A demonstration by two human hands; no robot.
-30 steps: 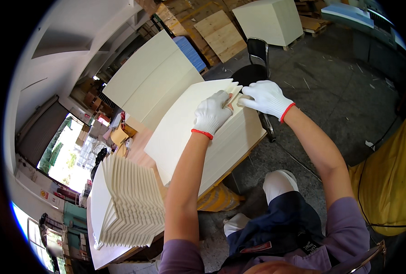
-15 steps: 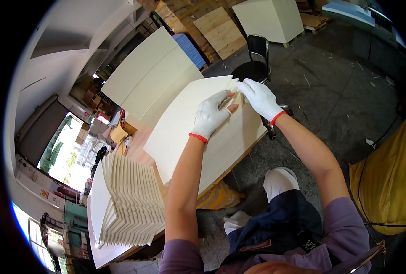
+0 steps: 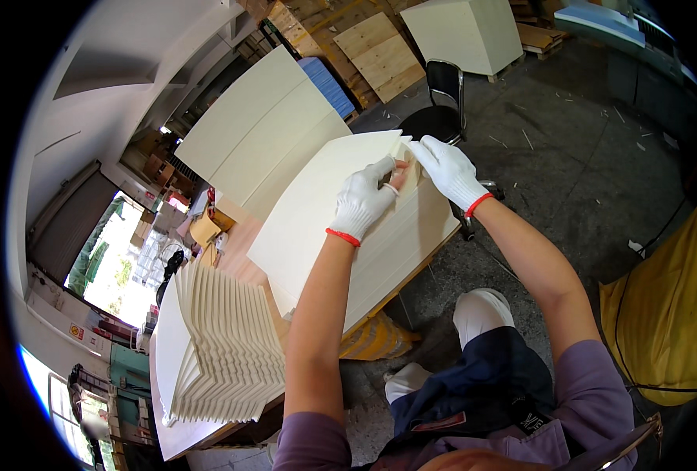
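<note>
Both my hands wear white knit gloves with red cuffs and are at the far end of a large cream cardboard sheet (image 3: 317, 204). My left hand (image 3: 365, 195) lies over the sheet, its bare thumb and forefinger curled close together at a raised, folded edge. Across that edge, my right hand (image 3: 446, 171) has its fingers pressed together on the sheet's corner. Exactly how the fingertips grip is partly hidden. More flat cream board (image 3: 395, 259) lies beneath, on the right side of the table.
A stack of creased cream boards (image 3: 227, 345) stands at the table's near left. Behind the sheet lies another large cream board stack (image 3: 262, 133). A black chair (image 3: 434, 118) stands just past the table's far end. Yellow sheeting (image 3: 666, 290) hangs at the right.
My left thumb and forefinger have drawn closer together at the folded edge. My right hand has barely moved, and the sheet lies in the same place.
</note>
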